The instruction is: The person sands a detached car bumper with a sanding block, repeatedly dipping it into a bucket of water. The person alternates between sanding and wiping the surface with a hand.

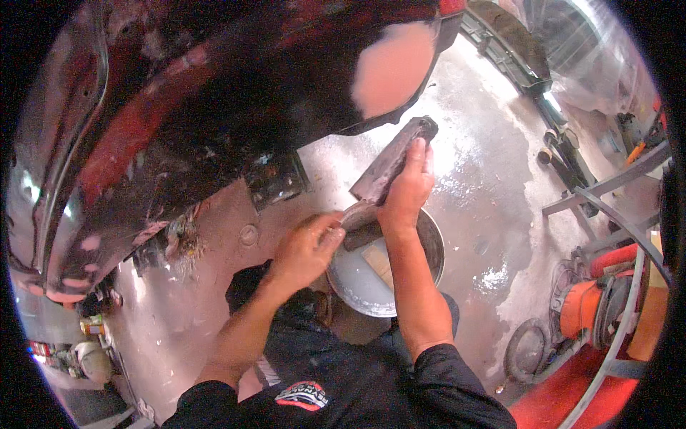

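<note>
My right hand (407, 189) grips a long sanding block (389, 161) wrapped in dark grey, wet-looking sandpaper, its thumb along the upper end. It is tilted, far end up and to the right. My left hand (307, 247) is closed, fingertips pinched on a loose strip at the block's lower end, apparently the sandpaper's edge. Below both hands stands a round bucket (432, 250) of cloudy grey liquid, with a tan strip visible in it. Ahead and left, a dark red car body panel (236, 86) carries a smooth pink patch (396, 68) near its edge.
Wet concrete floor (471, 236) surrounds the bucket. At right are a metal frame (607, 193) and an orange machine (579, 311). Plastic sheeting (600, 50) hangs at the upper right. Cans and clutter (93, 357) lie at the lower left.
</note>
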Demonstrator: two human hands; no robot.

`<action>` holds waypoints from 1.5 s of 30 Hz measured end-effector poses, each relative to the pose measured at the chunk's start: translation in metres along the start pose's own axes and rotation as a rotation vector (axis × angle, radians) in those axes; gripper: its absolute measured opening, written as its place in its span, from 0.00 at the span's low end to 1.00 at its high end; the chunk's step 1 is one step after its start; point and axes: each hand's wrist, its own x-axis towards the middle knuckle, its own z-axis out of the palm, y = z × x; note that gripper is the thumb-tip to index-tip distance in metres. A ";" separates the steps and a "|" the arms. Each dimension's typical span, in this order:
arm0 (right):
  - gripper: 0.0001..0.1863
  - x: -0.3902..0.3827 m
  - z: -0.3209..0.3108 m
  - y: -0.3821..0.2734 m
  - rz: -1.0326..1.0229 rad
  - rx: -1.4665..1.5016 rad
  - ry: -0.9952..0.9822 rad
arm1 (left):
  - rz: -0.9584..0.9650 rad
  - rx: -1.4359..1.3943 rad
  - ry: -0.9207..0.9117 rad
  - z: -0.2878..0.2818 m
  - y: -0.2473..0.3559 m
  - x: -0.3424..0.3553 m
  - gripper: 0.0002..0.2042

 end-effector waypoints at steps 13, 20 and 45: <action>0.31 0.038 0.018 0.054 -1.105 -0.632 -0.102 | -0.135 -1.520 -0.043 -0.031 -0.003 0.067 0.20; 0.29 0.040 0.005 0.071 -1.248 -0.759 -0.180 | -0.246 -1.618 0.020 -0.028 0.009 0.073 0.17; 0.27 0.105 0.050 -0.005 -1.473 -0.677 0.106 | 0.041 0.031 -0.504 -0.010 0.008 0.038 0.14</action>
